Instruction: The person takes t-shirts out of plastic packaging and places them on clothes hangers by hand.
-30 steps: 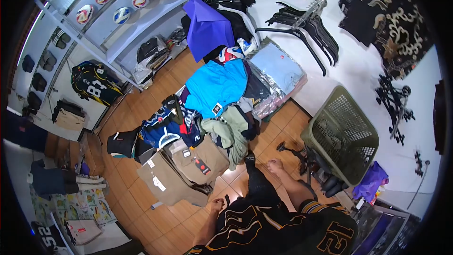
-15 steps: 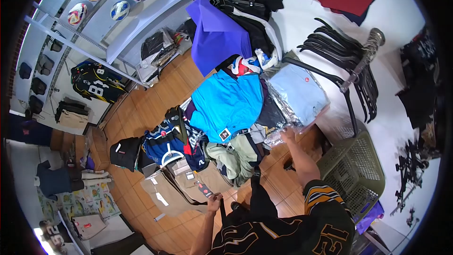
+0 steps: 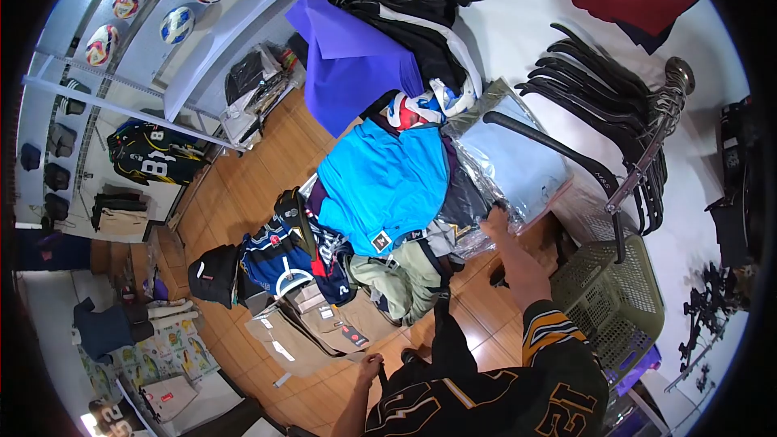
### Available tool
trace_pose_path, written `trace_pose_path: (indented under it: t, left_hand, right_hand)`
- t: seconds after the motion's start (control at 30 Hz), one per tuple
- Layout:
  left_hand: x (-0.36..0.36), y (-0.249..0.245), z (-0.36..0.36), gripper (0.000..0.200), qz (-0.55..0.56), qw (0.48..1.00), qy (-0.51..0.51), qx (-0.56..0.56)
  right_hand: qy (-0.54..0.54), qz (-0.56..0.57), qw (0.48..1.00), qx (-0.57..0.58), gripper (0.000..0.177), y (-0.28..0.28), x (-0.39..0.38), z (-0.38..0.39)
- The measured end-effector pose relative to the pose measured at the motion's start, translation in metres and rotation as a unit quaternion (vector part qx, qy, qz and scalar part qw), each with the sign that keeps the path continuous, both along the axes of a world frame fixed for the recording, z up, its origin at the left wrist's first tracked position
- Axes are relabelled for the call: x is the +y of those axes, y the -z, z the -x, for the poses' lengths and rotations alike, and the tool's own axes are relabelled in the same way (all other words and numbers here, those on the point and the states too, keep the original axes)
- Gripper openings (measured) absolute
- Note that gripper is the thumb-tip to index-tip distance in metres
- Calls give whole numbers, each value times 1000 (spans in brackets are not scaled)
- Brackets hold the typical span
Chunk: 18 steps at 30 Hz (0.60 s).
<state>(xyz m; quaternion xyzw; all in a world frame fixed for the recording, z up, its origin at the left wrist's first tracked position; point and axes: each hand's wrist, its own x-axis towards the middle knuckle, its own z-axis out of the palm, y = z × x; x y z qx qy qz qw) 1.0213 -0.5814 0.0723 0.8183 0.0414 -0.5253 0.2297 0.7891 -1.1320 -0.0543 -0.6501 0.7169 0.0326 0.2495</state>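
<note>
My right hand (image 3: pixel 495 222) grips the near edge of a clear plastic bag around a folded light blue garment (image 3: pixel 514 154). Against that bag lies a dark garment in plastic (image 3: pixel 471 198). My left hand (image 3: pixel 371 366) is closed low by my body, around a thin black strip (image 3: pixel 383 374) whose kind I cannot make out. Just beyond it are folded khaki trousers (image 3: pixel 344 325) with tags. Between the hands sits a heap with a bright blue garment (image 3: pixel 384 178), grey-green trousers (image 3: pixel 396 279) and a navy jersey (image 3: pixel 275 259).
An olive plastic basket (image 3: pixel 611 295) stands on my right, below a rail of black hangers (image 3: pixel 599 97). One hanger (image 3: pixel 558 146) juts over the bagged garment. Purple sheeting (image 3: pixel 356 57) lies beyond the heap. Shelves of balls (image 3: pixel 176 24) are at far left.
The view has shifted slightly. My left hand has drawn back from the khaki trousers toward my body. My right hand stays on the bag's edge, slightly farther forward.
</note>
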Motion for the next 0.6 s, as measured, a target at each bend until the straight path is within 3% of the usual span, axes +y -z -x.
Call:
trace_pose_path:
  t: [0.07,0.2,0.27,0.3,0.37,0.5,0.6]
  left_hand:
    - [-12,-1,-4,35,9,1000,3,-5]
    - [-43,2,-17,37,44,999,25,5]
    - [-60,-3,-22,40,106,994,23,-18]
    - [-68,-7,-24,40,107,994,22,-19]
    - [-79,-12,-27,41,122,992,-10,-29]
    - [-73,-8,-27,43,164,985,-40,-34]
    - [-50,-2,-23,43,153,987,-36,-29]
  right_hand:
    - [-25,-153,986,-54,54,-32,-12,1]
    - [-80,-169,982,-5,45,-71,-12,-13]
    - [-114,-30,990,82,43,-75,-1,-22]
    - [-116,-30,989,81,43,-77,3,-24]
    - [-167,116,977,70,41,-79,8,-26]
    - [-134,68,988,-24,34,-96,8,-29]
    - [-100,134,983,-80,30,-125,22,-32]
